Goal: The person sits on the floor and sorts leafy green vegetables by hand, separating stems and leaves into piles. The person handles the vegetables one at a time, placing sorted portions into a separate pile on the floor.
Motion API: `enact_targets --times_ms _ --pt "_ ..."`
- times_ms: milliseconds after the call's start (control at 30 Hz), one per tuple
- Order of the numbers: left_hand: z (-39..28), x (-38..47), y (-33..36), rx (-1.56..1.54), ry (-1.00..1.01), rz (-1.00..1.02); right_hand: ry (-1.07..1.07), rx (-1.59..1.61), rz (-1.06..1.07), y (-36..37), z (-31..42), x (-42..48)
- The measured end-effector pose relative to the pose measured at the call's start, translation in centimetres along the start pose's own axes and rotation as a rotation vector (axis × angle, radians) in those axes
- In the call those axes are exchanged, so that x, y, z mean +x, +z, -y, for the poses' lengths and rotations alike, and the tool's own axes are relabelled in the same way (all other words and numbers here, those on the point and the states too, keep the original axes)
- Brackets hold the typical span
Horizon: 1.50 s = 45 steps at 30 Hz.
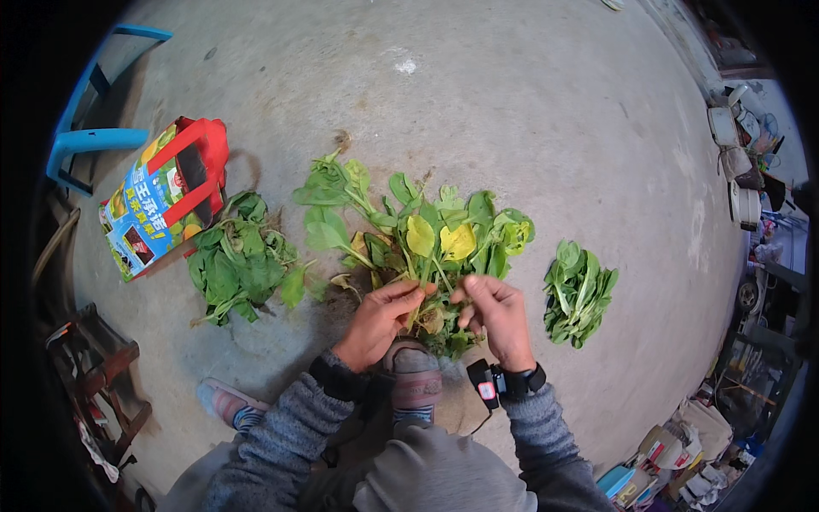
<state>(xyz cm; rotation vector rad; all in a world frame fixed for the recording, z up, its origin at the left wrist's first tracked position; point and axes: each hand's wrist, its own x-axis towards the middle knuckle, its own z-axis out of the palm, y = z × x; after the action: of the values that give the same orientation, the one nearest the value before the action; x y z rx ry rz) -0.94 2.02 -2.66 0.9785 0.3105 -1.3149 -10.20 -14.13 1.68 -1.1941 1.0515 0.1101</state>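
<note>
My left hand (386,320) pinches the pale stem of a leafy green plant (419,275) between thumb and fingertips. Close to the right of that stem is my right hand (496,313), its fingers bent and slightly blurred; whether they hold anything is unclear. Beyond both hands spreads a loose heap of leafy greens (403,221), with two yellowed leaves, one of them a spotted yellow leaf (458,242). Roots and small leaves (448,333) lie below my hands, just past my foot. A wilted pile of greens (237,262) lies to the left. On the right rests a neater bunch of greens (579,293).
A printed shopping bag (153,205) with red handles leans behind the wilted pile. Blue plastic furniture legs (96,137) stand at far left, above a dark wooden object (96,365). Household clutter (684,448) lines the right side. My slippered foot (416,377) is close to the heap.
</note>
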Motion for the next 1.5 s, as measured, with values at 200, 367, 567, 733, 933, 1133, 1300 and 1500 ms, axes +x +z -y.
enact_targets --times_ms 200,367,567,733,933,1133,1300,1500 --pt "0.3 0.4 0.5 0.058 0.116 -0.033 -0.015 -0.16 0.27 1.6 -2.2 -1.6" --pt "0.7 0.5 0.4 0.089 0.112 -0.026 -0.128 -0.142 0.198 2.1 -2.6 -1.4" --pt "0.1 0.3 -0.2 -0.2 -0.086 -0.039 -0.647 -0.425 0.191 2.0 -2.9 -2.4" --pt "-0.8 0.0 -0.3 0.03 0.017 -0.061 -0.24 -0.583 0.073 0.3 -2.3 -2.5" --pt "1.4 0.4 1.8 0.253 0.265 0.028 -0.251 -0.391 0.204 -0.4 -1.8 -2.8" --pt "2.5 0.2 0.4 0.286 0.244 -0.185 -0.217 -0.338 -0.249 -7.8 -3.0 -1.8" --pt "0.0 1.3 -4.7 0.201 0.315 -0.621 -0.315 -0.733 -0.786 -21.0 -3.1 0.3" --pt "0.9 3.8 -6.1 0.42 0.252 -0.571 -0.214 -1.258 -0.959 -22.6 -4.0 -0.5"
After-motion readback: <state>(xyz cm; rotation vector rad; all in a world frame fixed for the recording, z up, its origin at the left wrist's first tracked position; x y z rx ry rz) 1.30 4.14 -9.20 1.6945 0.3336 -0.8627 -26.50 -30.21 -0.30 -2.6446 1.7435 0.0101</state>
